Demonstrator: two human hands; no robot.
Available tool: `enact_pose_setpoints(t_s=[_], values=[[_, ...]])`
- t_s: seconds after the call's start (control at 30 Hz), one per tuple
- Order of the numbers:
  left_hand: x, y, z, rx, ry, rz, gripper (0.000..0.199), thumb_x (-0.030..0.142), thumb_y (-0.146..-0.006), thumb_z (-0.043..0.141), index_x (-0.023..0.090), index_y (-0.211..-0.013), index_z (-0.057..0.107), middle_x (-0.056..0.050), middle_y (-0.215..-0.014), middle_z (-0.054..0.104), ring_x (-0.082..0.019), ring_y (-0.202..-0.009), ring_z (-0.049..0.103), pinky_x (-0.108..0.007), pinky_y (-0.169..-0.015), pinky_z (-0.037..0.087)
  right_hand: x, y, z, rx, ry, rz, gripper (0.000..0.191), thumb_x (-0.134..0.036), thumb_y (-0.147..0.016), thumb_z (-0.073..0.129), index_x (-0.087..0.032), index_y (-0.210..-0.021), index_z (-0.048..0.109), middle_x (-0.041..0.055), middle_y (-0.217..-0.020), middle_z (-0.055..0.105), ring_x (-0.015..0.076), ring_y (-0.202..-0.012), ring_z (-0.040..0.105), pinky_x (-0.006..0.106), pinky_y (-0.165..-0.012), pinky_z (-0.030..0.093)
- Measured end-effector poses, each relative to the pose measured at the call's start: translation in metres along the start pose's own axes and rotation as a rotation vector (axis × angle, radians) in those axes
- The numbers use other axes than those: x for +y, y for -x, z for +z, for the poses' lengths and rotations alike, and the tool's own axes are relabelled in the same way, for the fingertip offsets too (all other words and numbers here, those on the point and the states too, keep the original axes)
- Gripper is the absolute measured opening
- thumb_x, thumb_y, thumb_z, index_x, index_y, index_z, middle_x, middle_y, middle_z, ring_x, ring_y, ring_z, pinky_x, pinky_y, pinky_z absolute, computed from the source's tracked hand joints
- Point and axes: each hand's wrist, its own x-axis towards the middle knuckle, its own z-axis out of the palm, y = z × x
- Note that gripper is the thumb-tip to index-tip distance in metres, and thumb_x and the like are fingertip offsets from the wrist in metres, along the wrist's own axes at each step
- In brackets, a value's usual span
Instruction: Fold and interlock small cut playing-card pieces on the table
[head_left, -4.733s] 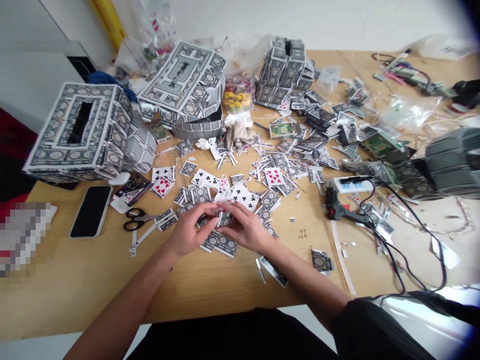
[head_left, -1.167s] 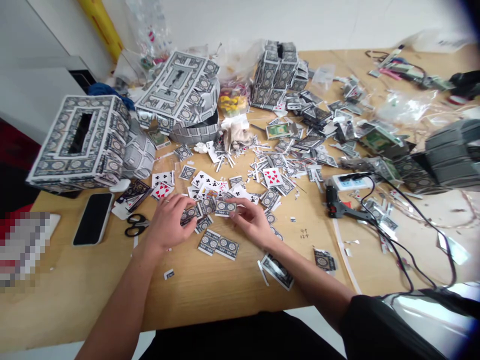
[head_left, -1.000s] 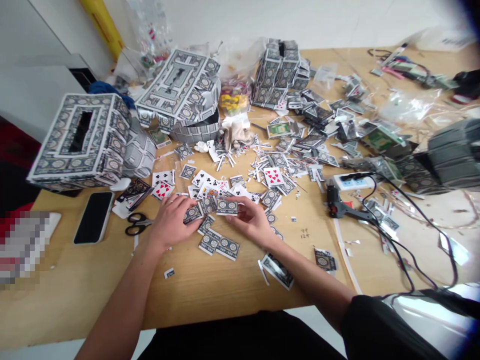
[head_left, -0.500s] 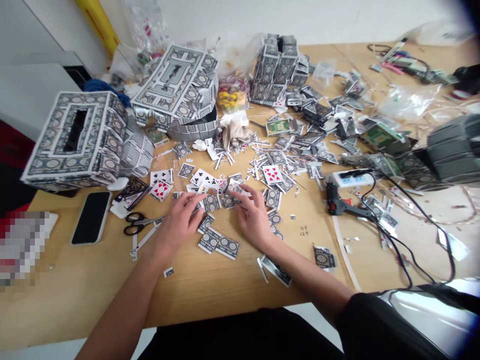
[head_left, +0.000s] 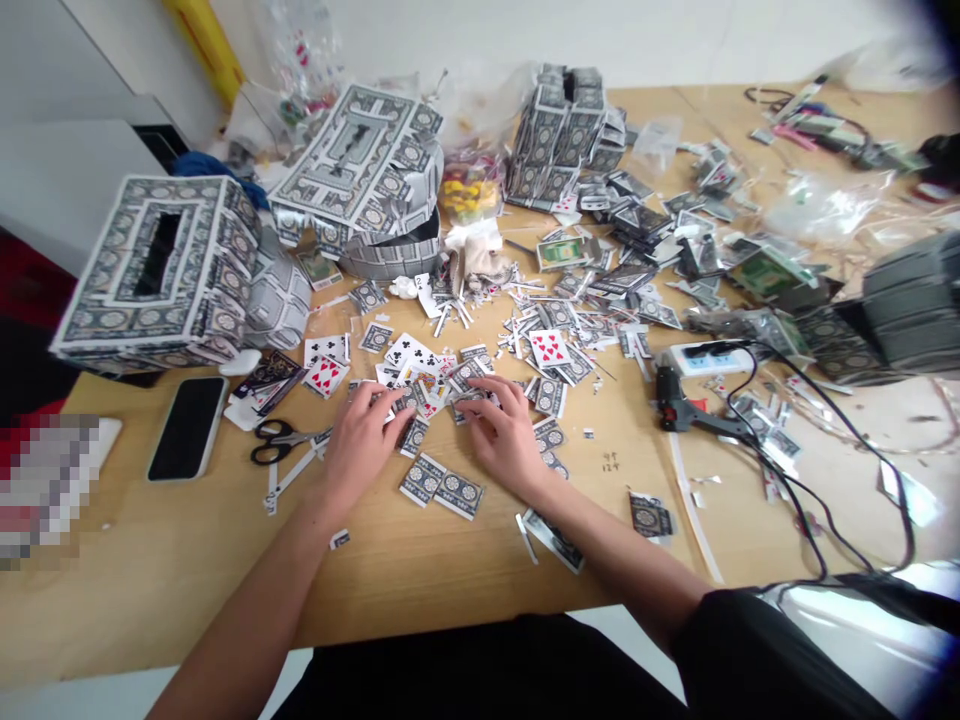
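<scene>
Over a loose pile of playing cards and cut card pieces, my left hand [head_left: 360, 435] has its thumb and fingers on a patterned card piece [head_left: 411, 397]. My right hand [head_left: 506, 435] lies across the pile's right side, its fingers on other patterned pieces [head_left: 466, 375]; whether it grips one is hidden. Two patterned pieces [head_left: 459, 492] lie on the wood between my forearms. Black-handled scissors [head_left: 279, 441] rest left of my left hand. A seven-or-so of hearts card [head_left: 549, 347] lies beyond my right hand.
A phone [head_left: 187, 428] lies at the left. Behind stand card-covered boxes [head_left: 225, 250] and a card-built tower [head_left: 559, 135]. A glue gun [head_left: 686, 405], power strip [head_left: 705, 358] and black cables are at the right. Card scraps cover the table's back.
My left hand has shifted, and a patterned piece near its thumb has moved. More of the face card beyond it shows. The view has moved slightly.
</scene>
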Motion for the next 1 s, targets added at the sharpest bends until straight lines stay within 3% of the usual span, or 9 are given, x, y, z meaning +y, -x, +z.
enact_pose_setpoints(t_s=[0.2, 0.33, 0.53, 0.73, 0.9, 1.0], values=[[-0.002, -0.003, -0.012, 0.09, 0.051, 0.018, 0.025, 0.033, -0.111, 0.054, 0.021, -0.1, 0.073, -0.01, -0.11, 0.067, -0.026, -0.104, 0.068, -0.041, -0.1, 0.055, 0.0, -0.001, 0.0, 0.008, -0.001, -0.007, 0.025, -0.011, -0.099, 0.061, -0.028, -0.113, 0.074, 0.0107, -0.136, 0.07, 0.0327, -0.135, 0.059, 0.059, -0.115, 0.049], [-0.004, -0.002, -0.009, -0.005, 0.097, 0.06, 0.026, 0.034, -0.112, 0.054, 0.022, -0.097, 0.072, -0.008, -0.106, 0.067, -0.023, -0.1, 0.068, -0.037, -0.096, 0.055, -0.001, -0.002, -0.003, 0.014, 0.009, 0.028, 0.03, -0.014, -0.101, 0.059, -0.027, -0.125, 0.07, 0.0128, -0.139, 0.067, 0.033, -0.134, 0.061, 0.06, -0.116, 0.05], [-0.005, -0.001, -0.005, -0.053, 0.132, 0.058, 0.014, 0.034, -0.109, 0.062, 0.023, -0.11, 0.071, -0.006, -0.109, 0.07, -0.023, -0.104, 0.071, -0.037, -0.097, 0.056, 0.001, -0.003, -0.005, 0.03, 0.127, 0.202, 0.056, -0.025, -0.102, 0.062, -0.021, -0.157, 0.049, 0.0221, -0.158, 0.055, 0.041, -0.144, 0.055, 0.067, -0.119, 0.048], [-0.006, -0.001, -0.005, -0.033, 0.087, 0.024, 0.024, 0.029, -0.104, 0.069, 0.023, -0.126, 0.064, -0.009, -0.12, 0.068, -0.028, -0.114, 0.07, -0.041, -0.102, 0.057, -0.002, -0.004, -0.007, -0.105, -0.031, 0.04, 0.037, -0.024, -0.107, 0.06, -0.025, -0.143, 0.061, 0.0137, -0.142, 0.072, 0.0321, -0.132, 0.068, 0.055, -0.114, 0.057], [-0.006, -0.002, -0.005, -0.006, 0.072, 0.022, 0.031, 0.027, -0.102, 0.07, 0.023, -0.132, 0.061, -0.011, -0.125, 0.065, -0.03, -0.122, 0.067, -0.046, -0.108, 0.057, 0.002, -0.007, -0.009, -0.029, -0.093, 0.038, 0.031, -0.018, -0.108, 0.052, -0.025, -0.134, 0.066, 0.0126, -0.131, 0.075, 0.0276, -0.122, 0.073, 0.047, -0.106, 0.062], [-0.006, -0.002, -0.006, 0.016, 0.071, 0.029, 0.032, 0.025, -0.102, 0.069, 0.022, -0.132, 0.061, -0.012, -0.127, 0.064, -0.03, -0.124, 0.067, -0.047, -0.111, 0.056, 0.007, -0.009, -0.009, -0.015, -0.031, 0.06, 0.031, -0.019, -0.109, 0.049, -0.024, -0.134, 0.068, 0.0142, -0.132, 0.074, 0.0292, -0.127, 0.07, 0.052, -0.111, 0.059]])
